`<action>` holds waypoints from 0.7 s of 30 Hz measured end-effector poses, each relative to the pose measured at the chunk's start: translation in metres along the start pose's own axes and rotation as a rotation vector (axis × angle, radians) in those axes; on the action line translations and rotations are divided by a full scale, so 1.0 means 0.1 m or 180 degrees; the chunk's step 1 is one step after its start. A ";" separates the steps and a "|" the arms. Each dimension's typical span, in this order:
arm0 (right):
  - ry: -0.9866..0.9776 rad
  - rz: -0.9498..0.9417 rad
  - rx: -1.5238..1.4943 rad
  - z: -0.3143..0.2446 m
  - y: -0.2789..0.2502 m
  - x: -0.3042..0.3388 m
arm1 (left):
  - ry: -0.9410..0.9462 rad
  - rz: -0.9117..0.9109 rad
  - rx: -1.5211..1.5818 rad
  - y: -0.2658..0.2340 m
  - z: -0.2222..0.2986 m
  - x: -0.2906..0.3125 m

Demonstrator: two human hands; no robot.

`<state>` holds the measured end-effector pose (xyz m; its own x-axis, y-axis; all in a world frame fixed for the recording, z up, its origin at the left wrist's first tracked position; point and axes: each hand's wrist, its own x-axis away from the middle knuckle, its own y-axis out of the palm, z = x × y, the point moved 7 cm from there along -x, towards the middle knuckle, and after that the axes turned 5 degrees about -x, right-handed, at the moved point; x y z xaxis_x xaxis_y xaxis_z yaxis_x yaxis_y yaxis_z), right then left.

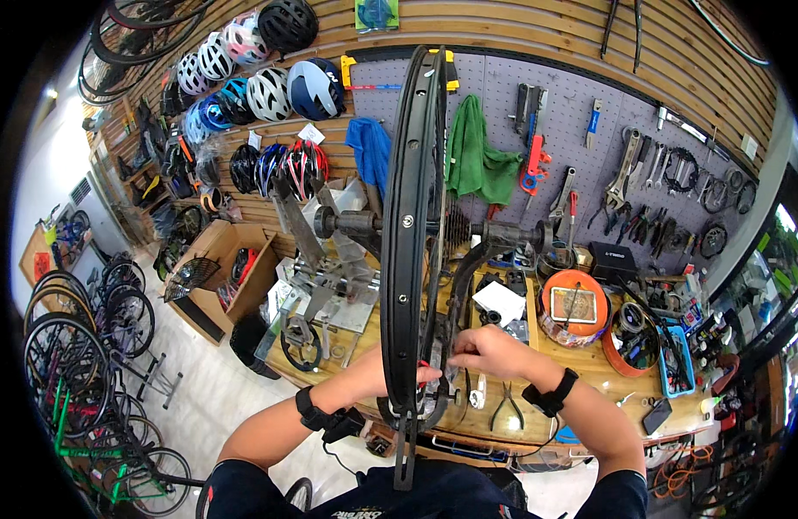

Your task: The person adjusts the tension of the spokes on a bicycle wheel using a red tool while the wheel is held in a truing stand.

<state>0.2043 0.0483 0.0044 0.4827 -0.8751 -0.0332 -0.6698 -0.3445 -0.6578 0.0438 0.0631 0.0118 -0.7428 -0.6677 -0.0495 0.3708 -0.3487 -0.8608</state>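
A black bicycle wheel rim [405,233] stands upright before me, edge-on, in a dark metal truing stand [475,253]. Its cassette [456,229] shows to the right of the rim. My left hand [370,377] reaches around the rim's lower part from the left; its fingertips come out on the right side, closed by a small red thing too small to name. To the right of the rim, my right hand [490,350] is closed in a pinch near the stand's lower arm. What its fingertips hold, if anything, is hidden.
Pliers [507,410] lie on the wooden bench [580,406] right of my hands. Farther right are an orange round container [574,307], a blue basket [676,359] and a dark phone-like slab [656,416]. Tools hang on the pegboard [563,112]. Bicycles [79,346] stand at left.
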 end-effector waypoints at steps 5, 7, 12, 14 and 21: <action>0.0190 0.0294 -0.0811 0.23 0.09 -0.23 | 0.0162 0.0735 -0.0104 0.06 0.01 0.07; 0.0447 0.0436 -0.1560 0.23 0.20 -0.40 | 0.0265 0.0852 -0.0069 0.02 0.04 0.10; 0.0184 0.1070 -0.0777 0.39 0.21 -0.64 | 0.0254 -0.0172 0.1692 0.36 -0.21 0.10; -0.0271 0.0975 -0.0578 0.32 0.23 -0.68 | 0.0219 -0.1064 0.2963 0.32 -0.08 0.16; 0.0456 0.0628 -0.1795 0.35 0.30 -0.59 | 0.0352 -0.1960 0.4816 0.40 -0.14 0.18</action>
<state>0.1760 0.1014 -0.0396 0.2647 -0.9642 0.0134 -0.9531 -0.2637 -0.1487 0.0376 0.0461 -0.0308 -0.9858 -0.1680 0.0019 0.1479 -0.8622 0.4844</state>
